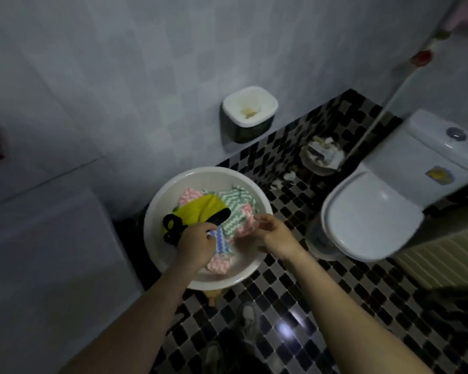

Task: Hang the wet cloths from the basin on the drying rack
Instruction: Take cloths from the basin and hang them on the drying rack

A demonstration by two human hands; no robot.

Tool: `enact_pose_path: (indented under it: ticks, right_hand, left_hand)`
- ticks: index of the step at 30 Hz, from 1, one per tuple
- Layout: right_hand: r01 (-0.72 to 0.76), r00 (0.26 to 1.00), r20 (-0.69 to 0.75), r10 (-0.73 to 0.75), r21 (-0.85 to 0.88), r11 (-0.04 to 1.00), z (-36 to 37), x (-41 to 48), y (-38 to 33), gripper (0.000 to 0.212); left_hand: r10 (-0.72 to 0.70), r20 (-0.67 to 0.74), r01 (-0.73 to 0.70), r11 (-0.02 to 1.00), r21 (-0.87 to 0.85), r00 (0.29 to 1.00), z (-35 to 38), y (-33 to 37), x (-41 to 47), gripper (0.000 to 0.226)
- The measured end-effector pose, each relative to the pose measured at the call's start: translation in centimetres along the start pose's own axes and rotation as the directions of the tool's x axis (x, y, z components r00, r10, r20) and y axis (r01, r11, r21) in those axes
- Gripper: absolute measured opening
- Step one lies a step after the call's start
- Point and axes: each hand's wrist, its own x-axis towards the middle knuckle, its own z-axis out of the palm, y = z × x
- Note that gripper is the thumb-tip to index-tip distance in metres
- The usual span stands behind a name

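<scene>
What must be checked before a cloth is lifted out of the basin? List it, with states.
1. Left hand has a cloth: ok, closed on the blue-and-white zigzag cloth.
2. Right hand has a cloth: ok, fingers pinch the pink-and-white zigzag cloth.
3. Cloths lie apart: not ok, they are piled with the yellow-green cloth and a black item.
4. Round white plastic basin steady: cannot tell.
5. Drying rack within reach: cannot tell, it is not in view.

A white toilet with closed lid is seen on the checkered mosaic floor, near a full wastebasket; a tissue holder is mounted on the tiled wall.
</scene>
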Motion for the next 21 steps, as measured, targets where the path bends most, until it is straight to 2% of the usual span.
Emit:
enact_pose_path:
  ticks: [2,7,10,14,18,21]
  right_hand:
    - [-0.060,0.998,0.026,0.059,0.029,0.998,0.7,2.1,0.6,0.032]
    - [-0.276,0.959,0.131,0.251,0.241,0.930,2.5,7.4,1.3,0.044]
    - [-0.344,0.939,0.129,0.319,0.311,0.886,3.5,9.1,1.7,0.037]
    - [-0.325,0.933,0.020,0.360,0.483,0.813,4.3,10.5,1.4,0.024]
    - [-0.265,0.954,0.032,0.298,0.552,0.790,4.1,10.4,0.1,0.024]
    - [-0.234,0.968,0.062,0.242,0.568,0.789,3.3,9.7,-1.9,0.024]
  left_hand:
    - [-0.011,0.011,0.011,1.000,0.027,1.000,0.5,-0.2,1.1,0.035]
    - [0.014,-0.005,-0.013,0.995,0.103,1.000,2.0,-0.8,5.3,0.033]
    - [-0.037,-0.001,0.037,0.989,0.142,0.999,2.5,-1.0,6.7,0.028]
    - [-0.075,-0.062,0.082,0.989,0.120,0.995,2.2,-1.4,7.4,0.017]
    - [-0.176,-0.152,0.153,0.976,-0.157,0.973,0.6,-1.0,7.1,0.015]
    - [-0.315,-0.208,0.213,0.890,-0.402,0.926,-1.6,0.3,6.6,0.023]
